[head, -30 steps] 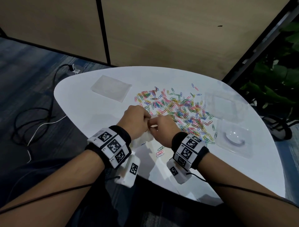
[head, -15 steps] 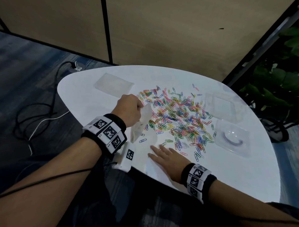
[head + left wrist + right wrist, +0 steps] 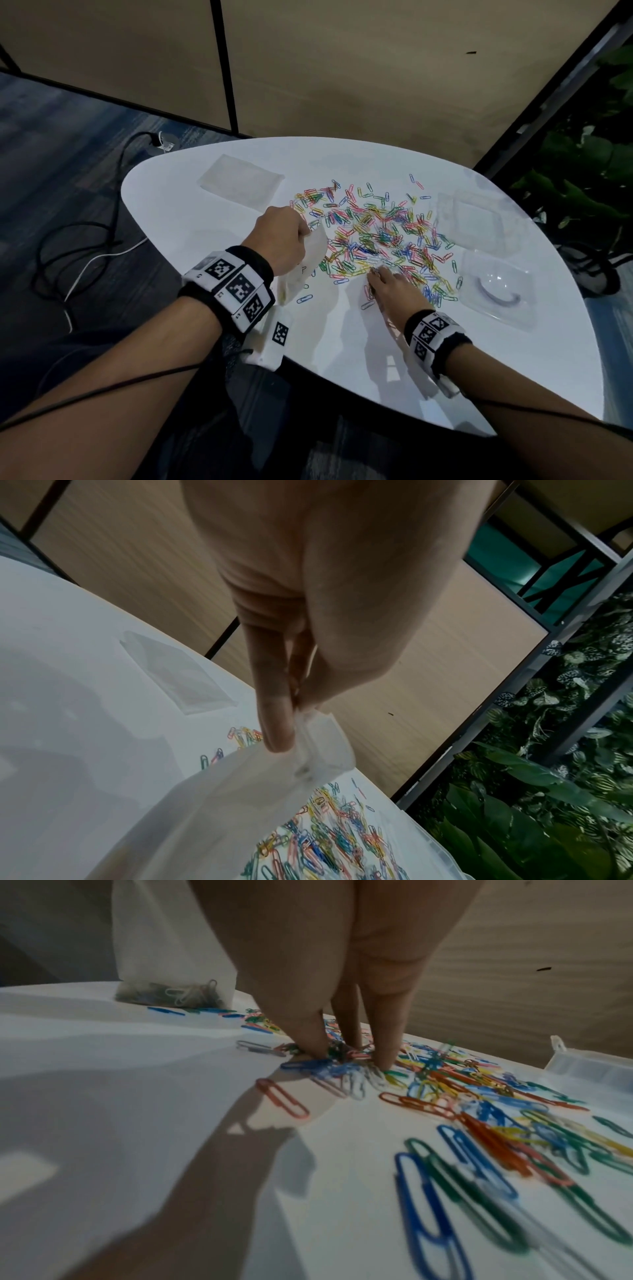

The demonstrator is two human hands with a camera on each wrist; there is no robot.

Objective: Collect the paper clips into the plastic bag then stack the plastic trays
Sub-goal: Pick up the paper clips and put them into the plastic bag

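Note:
Many coloured paper clips (image 3: 376,236) lie scattered over the middle of the white table (image 3: 342,359). My left hand (image 3: 305,236) holds a translucent plastic bag (image 3: 308,263) upright at the pile's left edge. In the left wrist view its thumb and finger (image 3: 294,712) pinch the bag (image 3: 240,804) at its top edge. The bag (image 3: 171,991) has some clips in its bottom. My right hand (image 3: 373,274) is at the pile's near edge, and its fingertips (image 3: 346,1056) pinch a small clump of clips (image 3: 479,1118) against the table. Two clear plastic trays (image 3: 469,222) (image 3: 496,291) sit apart at the right.
A flat clear plastic piece (image 3: 243,181) lies at the table's far left. Cables (image 3: 85,246) run over the floor to the left and plants (image 3: 582,178) stand to the right. A wooden partition (image 3: 342,68) rises behind the table.
Both hands were together at the bag a second ago. My right hand let go, lay flat on the table, then moved forward into the clips. My left hand carried the bag left and forward.

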